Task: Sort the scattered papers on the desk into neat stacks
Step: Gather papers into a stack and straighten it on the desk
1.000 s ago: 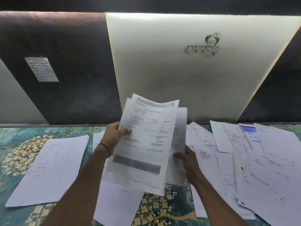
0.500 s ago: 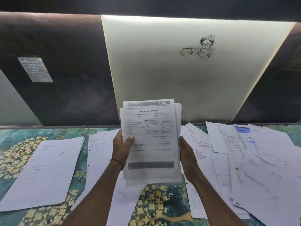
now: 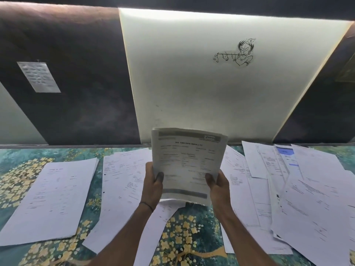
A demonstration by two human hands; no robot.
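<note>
Newly squared paper bundle [image 3: 187, 162] stands upright, gripped by left hand [image 3: 152, 186], right hand [image 3: 219, 186].

Both hands [image 3: 187, 184] hold a paper bundle [image 3: 187, 164] upright above the paper-strewn desk [image 3: 182, 240].

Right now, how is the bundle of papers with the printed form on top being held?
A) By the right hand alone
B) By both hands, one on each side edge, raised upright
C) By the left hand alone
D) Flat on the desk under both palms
B: the left hand and the right hand each grip a side edge of the bundle of papers, thumbs on the front sheet, holding it upright above the desk.
</note>
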